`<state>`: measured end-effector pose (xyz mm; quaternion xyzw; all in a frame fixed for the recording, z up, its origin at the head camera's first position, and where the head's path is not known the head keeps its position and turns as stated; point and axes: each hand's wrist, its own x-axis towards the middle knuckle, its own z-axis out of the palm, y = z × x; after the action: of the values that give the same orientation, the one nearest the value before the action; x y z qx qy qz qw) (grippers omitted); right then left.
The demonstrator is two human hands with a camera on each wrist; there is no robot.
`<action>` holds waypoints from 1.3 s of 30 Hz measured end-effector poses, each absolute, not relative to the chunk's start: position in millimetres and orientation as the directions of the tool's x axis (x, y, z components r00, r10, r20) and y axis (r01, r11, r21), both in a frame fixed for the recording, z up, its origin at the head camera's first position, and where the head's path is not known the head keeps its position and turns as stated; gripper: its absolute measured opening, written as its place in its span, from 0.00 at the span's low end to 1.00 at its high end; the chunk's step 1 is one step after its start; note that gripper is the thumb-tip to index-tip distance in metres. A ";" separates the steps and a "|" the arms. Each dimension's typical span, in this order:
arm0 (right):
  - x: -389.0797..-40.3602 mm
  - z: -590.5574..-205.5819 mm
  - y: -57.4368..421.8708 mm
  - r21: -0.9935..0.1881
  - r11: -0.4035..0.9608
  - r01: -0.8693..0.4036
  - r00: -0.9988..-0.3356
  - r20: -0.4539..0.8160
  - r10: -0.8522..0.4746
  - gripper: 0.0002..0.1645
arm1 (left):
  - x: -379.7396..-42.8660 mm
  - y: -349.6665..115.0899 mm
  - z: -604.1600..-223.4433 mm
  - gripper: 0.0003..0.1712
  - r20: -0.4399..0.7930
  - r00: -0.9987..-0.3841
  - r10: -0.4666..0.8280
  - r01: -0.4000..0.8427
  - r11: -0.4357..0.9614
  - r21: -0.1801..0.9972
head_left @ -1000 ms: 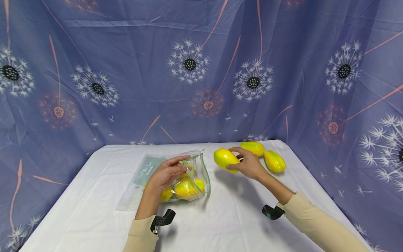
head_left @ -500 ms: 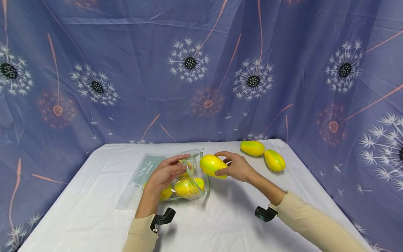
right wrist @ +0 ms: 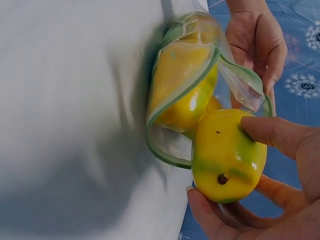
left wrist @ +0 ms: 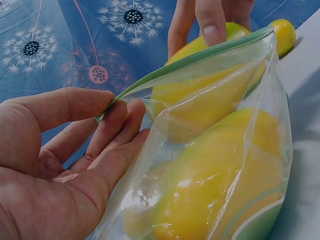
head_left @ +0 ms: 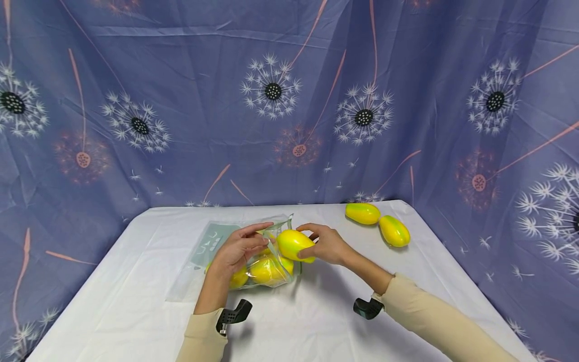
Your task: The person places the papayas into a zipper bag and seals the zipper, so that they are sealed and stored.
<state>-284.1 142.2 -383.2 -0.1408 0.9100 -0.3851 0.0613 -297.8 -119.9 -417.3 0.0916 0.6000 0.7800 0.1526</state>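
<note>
A clear zip bag (head_left: 209,247) with a green-edged mouth lies on the table, holding several yellow-green papayas (head_left: 264,271). My left hand (head_left: 237,250) pinches the upper edge of its mouth; in the left wrist view the green rim (left wrist: 200,56) passes between the fingertips. My right hand (head_left: 329,246) grips another papaya (head_left: 291,243) with the thumb on one side and fingers on the other. This papaya is right at the opening, its leading end inside the rim in the left wrist view. Its dark stem spot (right wrist: 222,179) faces the right wrist camera.
Two more papayas, one lying sideways (head_left: 363,213) and one slanted (head_left: 394,231), rest at the back right of the white-covered table (head_left: 316,322). A blue dandelion-print curtain (head_left: 203,100) hangs behind. Black wrist cameras (head_left: 237,311) sit on both forearms.
The right hand has carried its papaya leftward and slightly down, from beside the other two papayas to the bag's mouth. The left hand and bag have stayed in place.
</note>
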 end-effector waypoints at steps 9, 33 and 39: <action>-286.6 -387.4 135.4 -0.718 0.669 -0.191 -0.962 0.003 -0.272 0.39 | -298.1 -120.9 -418.1 0.30 -0.043 -0.935 0.351 -0.133 -0.238 0.962; -287.9 -377.2 139.8 -0.740 0.651 -0.171 -0.970 0.011 -0.242 0.29 | -298.2 -121.0 -417.5 0.30 -0.032 -0.938 0.345 -0.124 -0.246 0.961; -288.3 -378.7 138.8 -0.730 0.660 -0.177 -0.971 0.021 -0.238 0.27 | -298.1 -120.8 -418.1 0.30 -0.031 -0.938 0.345 -0.122 -0.246 0.962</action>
<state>-288.3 138.8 -378.7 -0.1140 0.9104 -0.3960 0.0382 -298.1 -120.8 -418.1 0.0936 0.5959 0.7836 0.1487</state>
